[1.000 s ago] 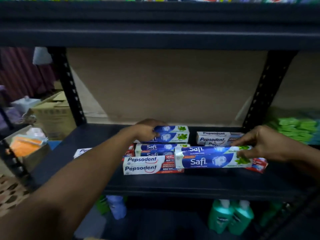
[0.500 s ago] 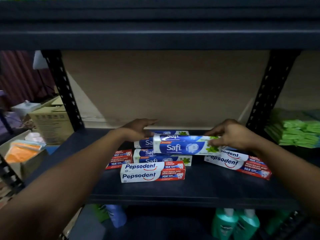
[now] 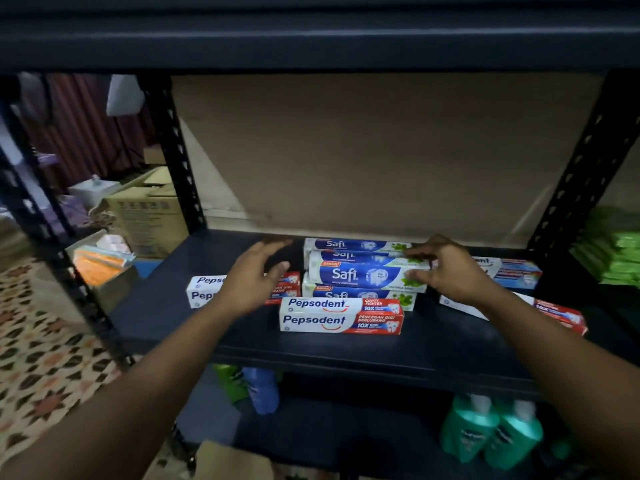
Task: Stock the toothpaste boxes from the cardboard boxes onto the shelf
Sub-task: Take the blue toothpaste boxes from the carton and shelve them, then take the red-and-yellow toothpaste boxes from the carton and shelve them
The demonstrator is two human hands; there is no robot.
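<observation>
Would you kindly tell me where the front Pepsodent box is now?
Head view: the front Pepsodent box lies centrally on the shelf, near its front edge, just before the Safi stack.

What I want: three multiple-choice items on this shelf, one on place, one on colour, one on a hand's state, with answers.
1. The front Pepsodent box lies: A on the floor; B before the Safi stack; C on the lower shelf.
2. The packs past the right upright are: A red; B white; C green.
3. The left hand is: A open, holding nothing; B gripping a bottle; C fisted.
B: it sits at the stack's foot. C: their wrap shows green. A: fingers spread, nothing clasped.
</observation>
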